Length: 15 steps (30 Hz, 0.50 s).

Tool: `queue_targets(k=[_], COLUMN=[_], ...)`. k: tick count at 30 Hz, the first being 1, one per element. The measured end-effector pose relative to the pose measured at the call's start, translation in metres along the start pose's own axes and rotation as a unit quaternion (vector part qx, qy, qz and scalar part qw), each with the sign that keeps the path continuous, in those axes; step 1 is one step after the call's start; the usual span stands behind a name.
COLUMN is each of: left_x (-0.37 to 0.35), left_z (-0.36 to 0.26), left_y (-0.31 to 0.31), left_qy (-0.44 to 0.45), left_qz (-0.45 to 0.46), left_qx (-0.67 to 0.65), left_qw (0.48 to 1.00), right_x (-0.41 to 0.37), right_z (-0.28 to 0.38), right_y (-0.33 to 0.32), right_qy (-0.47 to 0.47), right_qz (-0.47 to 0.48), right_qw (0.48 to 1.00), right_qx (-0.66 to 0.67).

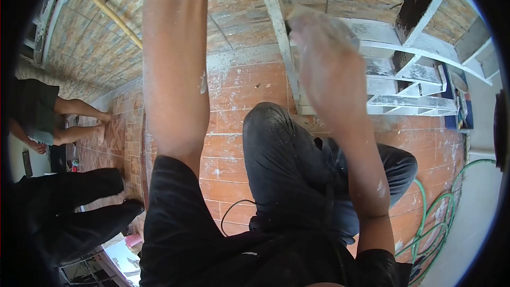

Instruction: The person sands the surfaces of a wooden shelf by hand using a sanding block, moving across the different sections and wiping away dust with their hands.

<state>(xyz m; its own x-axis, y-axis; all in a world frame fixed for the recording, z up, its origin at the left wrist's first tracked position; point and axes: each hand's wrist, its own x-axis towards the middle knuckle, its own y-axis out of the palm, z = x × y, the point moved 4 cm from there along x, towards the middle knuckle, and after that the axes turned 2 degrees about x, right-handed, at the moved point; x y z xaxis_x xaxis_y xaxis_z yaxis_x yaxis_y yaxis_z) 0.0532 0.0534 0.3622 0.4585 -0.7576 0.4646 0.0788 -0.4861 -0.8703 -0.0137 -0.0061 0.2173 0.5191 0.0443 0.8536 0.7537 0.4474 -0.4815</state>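
My left forearm stretches straight up through the top edge of the head view, flecked with white dust, so the hand itself is out of sight. My right hand is raised beside a white-painted wooden post and the shelf frame. Motion smears it, but the fingers look curled round a flat tan and greyish piece, whose kind I cannot make out. Whitish dust covers the hand. Whether the piece touches the wood cannot be seen.
White-smeared shelving stands at the right, against a stone-patterned wall. A green hose coils on the dusty orange tile floor. Another person's legs are at far left, near a bamboo pole and dark cloth.
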Motion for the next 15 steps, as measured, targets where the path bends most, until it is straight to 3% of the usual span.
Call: queue_targets(k=[4, 5, 7, 10, 11, 12, 13, 14, 15], left_x=[-0.006, 0.001, 0.003, -0.001, -0.013, -0.005, 0.002, 0.010, 0.017], left_z=[-0.006, 0.001, 0.009, 0.017, 0.007, 0.011, 0.014, 0.019, 0.030], left_y=[-0.009, -0.019, -0.016, -0.001, -0.006, -0.006, -0.005, -0.004, 0.007], left_qy=[0.087, 0.079, 0.058, -0.020, 0.042, 0.012, -0.020, -0.053, 0.003], left_qz=[-0.134, 0.009, 0.150, 0.047, 0.009, 0.038, 0.065, 0.091, 0.067], left_qx=[0.101, 0.000, -0.098, -0.061, -0.066, -0.090, -0.113, -0.134, -0.154], left_qw=[0.982, 0.997, 0.982, 0.997, 0.997, 0.995, 0.991, 0.985, 0.986], right_x=[-0.008, -0.002, 0.010, 0.015, 0.015, 0.013, 0.006, 0.007, 0.011], right_z=[-0.019, -0.026, -0.037, -0.029, -0.025, -0.021, -0.026, -0.025, -0.023], right_y=[-0.019, -0.019, -0.011, -0.002, -0.008, -0.014, -0.014, -0.021, -0.027], right_qy=[0.033, 0.046, 0.062, 0.063, -0.002, -0.063, -0.039, -0.047, -0.071], right_qz=[0.043, 0.045, 0.092, 0.139, 0.104, 0.068, 0.123, 0.119, 0.172], right_qw=[0.995, 0.995, 0.993, 0.988, 0.994, 0.995, 0.989, 0.989, 0.981], right_qx=[0.086, 0.080, 0.045, 0.020, 0.033, 0.046, 0.065, 0.074, 0.061])
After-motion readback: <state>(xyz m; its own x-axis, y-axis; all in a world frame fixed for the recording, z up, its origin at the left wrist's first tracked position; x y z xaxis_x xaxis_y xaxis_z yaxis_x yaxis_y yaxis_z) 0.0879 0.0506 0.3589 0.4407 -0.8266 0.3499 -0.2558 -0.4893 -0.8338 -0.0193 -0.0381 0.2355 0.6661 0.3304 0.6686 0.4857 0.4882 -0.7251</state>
